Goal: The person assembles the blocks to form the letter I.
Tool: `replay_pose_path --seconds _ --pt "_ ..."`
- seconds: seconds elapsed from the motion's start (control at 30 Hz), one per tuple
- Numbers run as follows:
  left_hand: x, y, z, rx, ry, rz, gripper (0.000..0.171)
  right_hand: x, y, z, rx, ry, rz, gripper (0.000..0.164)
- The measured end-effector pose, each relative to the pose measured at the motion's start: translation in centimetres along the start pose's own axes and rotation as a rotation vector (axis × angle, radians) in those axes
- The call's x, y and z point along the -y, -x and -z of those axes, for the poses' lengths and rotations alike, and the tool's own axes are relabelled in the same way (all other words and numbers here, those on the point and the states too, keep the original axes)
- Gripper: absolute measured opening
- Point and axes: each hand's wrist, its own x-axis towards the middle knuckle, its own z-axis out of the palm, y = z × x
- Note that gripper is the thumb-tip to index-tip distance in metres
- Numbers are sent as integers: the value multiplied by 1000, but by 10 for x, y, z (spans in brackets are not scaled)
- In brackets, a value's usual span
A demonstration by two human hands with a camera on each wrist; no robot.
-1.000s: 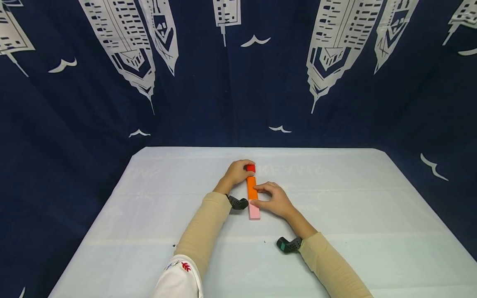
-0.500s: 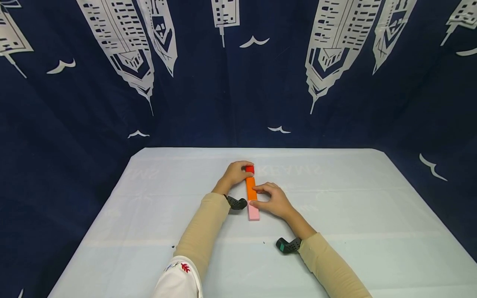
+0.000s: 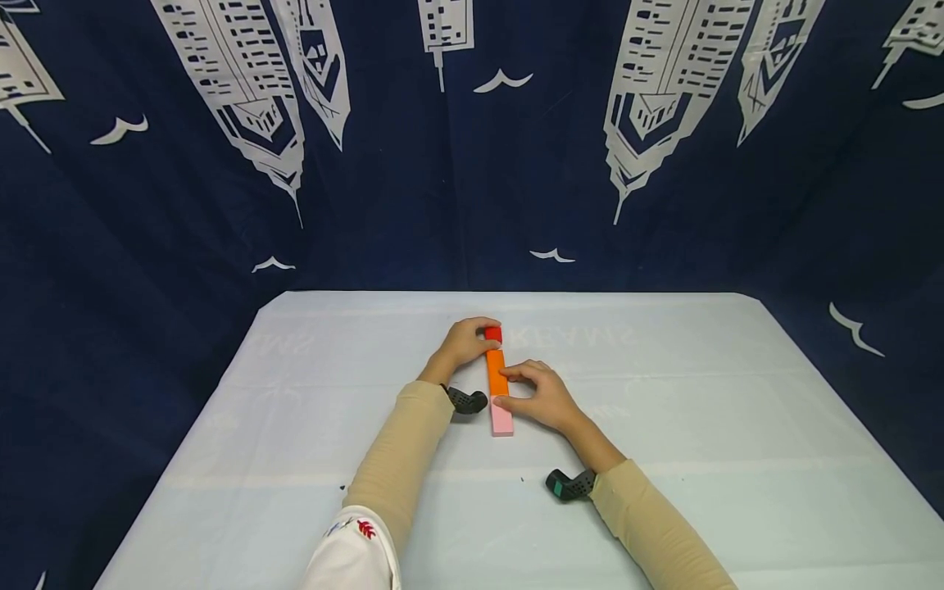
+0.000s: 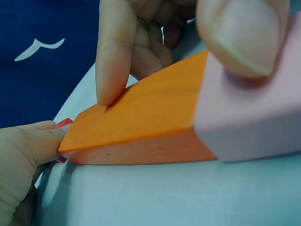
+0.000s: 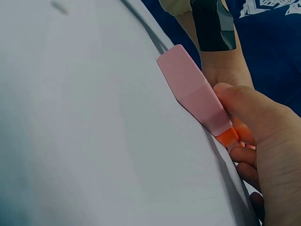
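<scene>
Three blocks lie end to end on the white table: a red block (image 3: 494, 334) at the far end, a longer orange block (image 3: 496, 373) in the middle, a pink block (image 3: 502, 421) nearest me. My left hand (image 3: 466, 340) pinches the red block between thumb and finger, partly hiding it. From the right side, my right hand (image 3: 542, 395) rests its thumb on the pink block and a fingertip on the orange one, with a gap between them. In the left wrist view, the orange block (image 4: 141, 108) meets the pink block (image 4: 254, 113) at the seam.
The white-covered table (image 3: 664, 385) extends on both sides of the row. Behind its far edge hangs a dark blue cloth (image 3: 457, 205) with white building and bird prints. Dark wrist devices (image 3: 468, 401) sit below both hands.
Both hands hold almost the same places on the blocks. The whole view has shifted very slightly; the row of blocks shows no clear movement.
</scene>
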Motion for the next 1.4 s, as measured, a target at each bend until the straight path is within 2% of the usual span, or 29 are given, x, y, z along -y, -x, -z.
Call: replay_pose_path --seconds 0.63,0.83,0.97,1.13,1.4 --pt "4 1 6 15 33 2 40 5 -1 0 0 0 6 47" --pt "13 7 10 -28 130 22 45 5 -1 -2 4 3 0 48" --pt "19 12 13 -70 161 25 46 6 0 -3 4 2 -3 47" --pt "20 21 21 -94 160 18 45 5 0 -2 -4 4 1 47" --pt "25 37 29 -123 107 14 41 3 1 1 1 6 -17 48"
